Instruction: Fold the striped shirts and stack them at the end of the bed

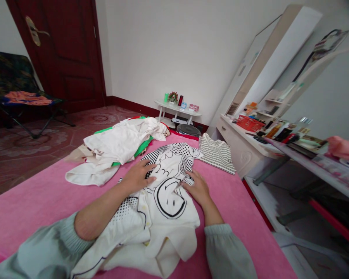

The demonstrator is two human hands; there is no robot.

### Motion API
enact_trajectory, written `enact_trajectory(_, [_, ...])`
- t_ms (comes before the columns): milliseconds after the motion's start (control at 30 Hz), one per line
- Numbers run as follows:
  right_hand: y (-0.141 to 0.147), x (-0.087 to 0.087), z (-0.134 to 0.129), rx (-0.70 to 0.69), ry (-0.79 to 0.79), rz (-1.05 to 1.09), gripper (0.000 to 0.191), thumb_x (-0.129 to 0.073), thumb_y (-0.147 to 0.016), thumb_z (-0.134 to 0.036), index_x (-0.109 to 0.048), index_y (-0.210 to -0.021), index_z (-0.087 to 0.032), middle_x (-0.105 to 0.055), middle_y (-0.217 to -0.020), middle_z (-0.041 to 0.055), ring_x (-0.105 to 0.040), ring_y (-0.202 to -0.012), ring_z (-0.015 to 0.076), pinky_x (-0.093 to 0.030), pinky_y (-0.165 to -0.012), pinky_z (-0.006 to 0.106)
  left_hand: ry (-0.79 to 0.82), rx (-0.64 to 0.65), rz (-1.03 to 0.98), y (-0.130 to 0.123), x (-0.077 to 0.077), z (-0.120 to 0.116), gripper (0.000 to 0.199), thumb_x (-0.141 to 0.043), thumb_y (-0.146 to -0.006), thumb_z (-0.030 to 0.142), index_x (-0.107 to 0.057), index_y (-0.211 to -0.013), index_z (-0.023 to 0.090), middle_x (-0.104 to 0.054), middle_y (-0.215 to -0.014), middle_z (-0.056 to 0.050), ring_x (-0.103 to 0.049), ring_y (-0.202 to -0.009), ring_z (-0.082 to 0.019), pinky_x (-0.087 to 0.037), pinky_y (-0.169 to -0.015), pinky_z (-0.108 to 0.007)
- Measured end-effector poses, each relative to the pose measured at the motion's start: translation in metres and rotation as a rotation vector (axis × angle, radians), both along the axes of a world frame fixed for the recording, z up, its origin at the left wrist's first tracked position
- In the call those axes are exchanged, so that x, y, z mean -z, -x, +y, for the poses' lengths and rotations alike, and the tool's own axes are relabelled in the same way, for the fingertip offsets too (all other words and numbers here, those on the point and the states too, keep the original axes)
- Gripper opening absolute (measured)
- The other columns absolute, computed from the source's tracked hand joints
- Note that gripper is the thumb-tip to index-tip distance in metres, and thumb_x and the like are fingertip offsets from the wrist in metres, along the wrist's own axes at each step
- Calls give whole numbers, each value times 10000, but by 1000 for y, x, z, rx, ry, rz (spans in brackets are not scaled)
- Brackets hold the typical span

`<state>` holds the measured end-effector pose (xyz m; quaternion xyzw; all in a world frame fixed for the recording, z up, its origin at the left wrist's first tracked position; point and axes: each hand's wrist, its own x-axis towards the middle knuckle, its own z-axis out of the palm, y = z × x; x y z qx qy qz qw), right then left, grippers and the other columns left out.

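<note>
A white shirt (163, 162) with black dots, stripes and line drawings lies spread and wrinkled on the pink bedspread (238, 217). Its lower part, nearest me, is bunched, with a few buttons visible along one edge. My left hand (138, 177) rests on the shirt's left side, open with its fingers apart. On the opposite side, my right hand (198, 188) touches the shirt's edge with fingers apart; a bit of dotted cloth shows between them. Creases run through the round face print towards that hand.
Beyond my left hand lies a pile of white, green and red clothes (125, 139). A folded striped shirt (216, 153) lies at the bed's far right corner. A dressing table (238, 141) with bottles and a red basket (250, 123) stands at right; a camouflage chair (20, 81) stands left.
</note>
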<state>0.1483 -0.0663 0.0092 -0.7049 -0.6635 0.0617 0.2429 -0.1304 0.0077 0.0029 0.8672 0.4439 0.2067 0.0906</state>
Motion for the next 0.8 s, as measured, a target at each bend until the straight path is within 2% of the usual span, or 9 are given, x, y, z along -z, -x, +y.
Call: enact_trajectory(800, [-5, 10, 5, 25, -60, 79, 516, -706, -698, -499, -661, -1148, -251, -500, -1372, 91, -460, -1255, 278, -351, -1050, 441, -27, -11, -35, 0, 8, 8, 508, -567, -802, 495, -561, -1273, 303, -474, -1354, -71, -455, -1236, -288, -379, -1040, -442])
